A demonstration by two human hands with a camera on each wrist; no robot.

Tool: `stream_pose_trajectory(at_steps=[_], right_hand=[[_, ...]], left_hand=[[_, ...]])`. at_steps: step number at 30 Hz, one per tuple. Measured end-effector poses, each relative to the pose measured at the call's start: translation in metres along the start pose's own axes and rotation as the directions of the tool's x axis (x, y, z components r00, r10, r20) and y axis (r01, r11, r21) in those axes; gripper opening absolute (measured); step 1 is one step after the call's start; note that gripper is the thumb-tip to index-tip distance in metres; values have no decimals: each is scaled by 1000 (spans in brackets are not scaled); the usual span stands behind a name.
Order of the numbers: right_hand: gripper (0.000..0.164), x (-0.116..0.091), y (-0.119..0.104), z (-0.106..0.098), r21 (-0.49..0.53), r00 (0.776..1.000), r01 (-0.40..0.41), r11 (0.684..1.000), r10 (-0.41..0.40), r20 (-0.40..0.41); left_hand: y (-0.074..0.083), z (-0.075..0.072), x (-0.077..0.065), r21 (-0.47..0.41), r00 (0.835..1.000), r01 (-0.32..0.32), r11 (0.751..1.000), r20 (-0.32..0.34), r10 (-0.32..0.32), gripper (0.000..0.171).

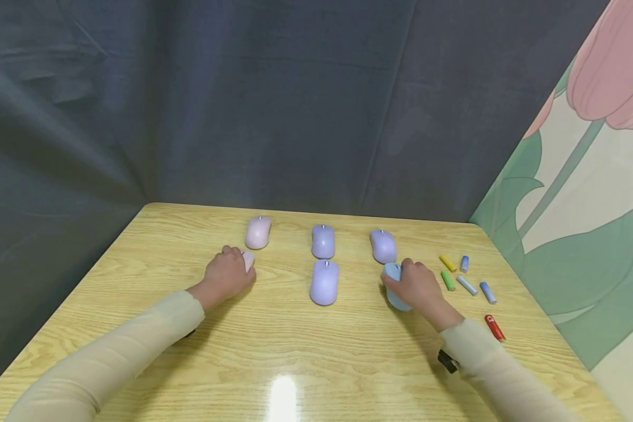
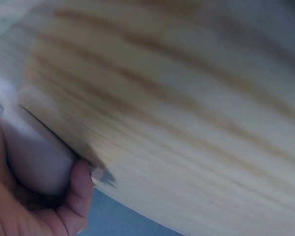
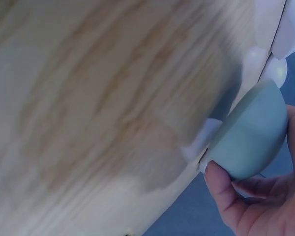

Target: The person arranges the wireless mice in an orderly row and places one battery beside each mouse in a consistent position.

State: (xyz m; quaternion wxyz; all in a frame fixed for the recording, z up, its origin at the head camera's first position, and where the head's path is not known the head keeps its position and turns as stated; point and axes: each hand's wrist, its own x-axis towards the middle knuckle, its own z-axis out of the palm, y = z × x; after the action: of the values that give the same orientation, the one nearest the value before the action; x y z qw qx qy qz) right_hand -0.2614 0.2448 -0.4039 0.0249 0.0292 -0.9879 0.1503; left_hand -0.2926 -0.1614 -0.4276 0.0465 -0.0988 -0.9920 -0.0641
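My left hand (image 1: pixel 230 273) grips a pale pink computer mouse (image 1: pixel 248 260) by its sides on the left part of the table; the thumb shows along its edge in the left wrist view. Just behind it lies another pink mouse (image 1: pixel 258 232). On the right, my right hand (image 1: pixel 416 285) holds a light blue mouse (image 3: pixel 253 132), thumb and fingers curled round its sides. A purple mouse (image 1: pixel 383 246) lies right behind the blue one. Between the hands, two lilac mice form a column, a rear mouse (image 1: pixel 323 241) and a front mouse (image 1: pixel 324 283).
To the right of my right hand several small batteries lie scattered, among them a yellow battery (image 1: pixel 448 262), a green battery (image 1: pixel 448 280) and a red battery (image 1: pixel 494 327). A dark curtain (image 1: pixel 295 117) hangs behind the wooden table (image 1: pixel 274 357). A flower-patterned wall (image 1: pixel 601 234) borders the right side.
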Motion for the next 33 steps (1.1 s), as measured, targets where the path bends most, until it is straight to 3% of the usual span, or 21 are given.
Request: stream_pose_trajectory(at_steps=[33], right_hand=[[62, 9, -3, 11, -51, 999, -10, 999, 12, 40]], left_hand=[[-1, 2, 1, 15, 1000, -12, 1000, -8, 13, 54]])
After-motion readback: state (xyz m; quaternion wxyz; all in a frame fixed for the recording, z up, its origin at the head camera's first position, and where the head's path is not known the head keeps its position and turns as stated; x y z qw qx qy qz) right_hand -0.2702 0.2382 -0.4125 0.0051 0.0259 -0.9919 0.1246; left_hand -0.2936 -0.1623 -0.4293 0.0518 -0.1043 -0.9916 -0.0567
